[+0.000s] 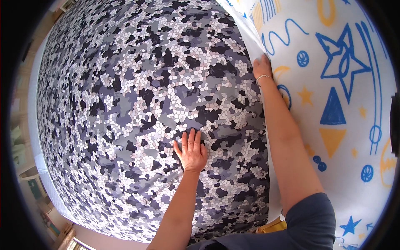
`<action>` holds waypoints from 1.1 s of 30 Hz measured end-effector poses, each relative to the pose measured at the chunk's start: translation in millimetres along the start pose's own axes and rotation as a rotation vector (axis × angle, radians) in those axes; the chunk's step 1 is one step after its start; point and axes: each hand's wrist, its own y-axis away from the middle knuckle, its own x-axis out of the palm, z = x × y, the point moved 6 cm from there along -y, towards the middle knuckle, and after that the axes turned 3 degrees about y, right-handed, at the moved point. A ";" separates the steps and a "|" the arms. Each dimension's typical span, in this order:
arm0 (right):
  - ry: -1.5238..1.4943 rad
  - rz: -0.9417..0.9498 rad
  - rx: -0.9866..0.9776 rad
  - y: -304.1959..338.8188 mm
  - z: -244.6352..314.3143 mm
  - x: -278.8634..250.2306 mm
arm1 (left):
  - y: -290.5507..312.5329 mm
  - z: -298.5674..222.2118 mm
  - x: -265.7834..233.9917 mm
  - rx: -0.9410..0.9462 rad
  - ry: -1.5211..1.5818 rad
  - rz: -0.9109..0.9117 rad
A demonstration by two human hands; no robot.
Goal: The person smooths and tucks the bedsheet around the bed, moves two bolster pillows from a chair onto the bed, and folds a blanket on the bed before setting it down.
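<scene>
A large sheet (pixel 125 112) with a grey, black and white mosaic camouflage print spreads over a broad bed-like surface. My left hand (pixel 192 152) lies flat on it near the middle, fingers stretched out and slightly apart. Along the sheet's right edge my right hand (pixel 262 68), with a thin bracelet at the wrist, reaches far forward. Its fingers are curled at the border of a white cloth (pixel 308 158) printed with blue and yellow stars, triangles and squiggles, and pinch that border. The cloth pulls into creases just beyond the fingers. My right forearm crosses over the cloth's left side.
Pale blue edging (pixel 43 166) shows past the sheet's left side. Beyond it stand light-coloured furniture (pixel 26 125) and a wooden piece (pixel 64 237), bent by the lens. Something yellow (pixel 273 226) shows beside my right sleeve, at the near edge.
</scene>
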 end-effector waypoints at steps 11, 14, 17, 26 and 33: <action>0.188 -0.104 -0.091 37.4 -1.2 -13.5 | -1.0 0.3 -1.2 -0.008 0.000 0.015; 0.194 0.071 -0.146 43.4 11.9 -2.2 | -0.5 3.5 -1.9 -0.017 -0.013 0.013; 0.150 -0.188 -0.332 42.4 16.9 -13.9 | 0.0 1.2 -1.5 -0.007 -0.010 0.007; 0.376 -0.085 -0.161 87.4 2.5 -10.7 | 6.9 8.8 -2.1 -0.008 -0.021 0.005; 0.225 0.036 -0.306 222.5 -59.9 -59.1 | 2.9 1.0 -7.2 0.033 -0.057 -0.098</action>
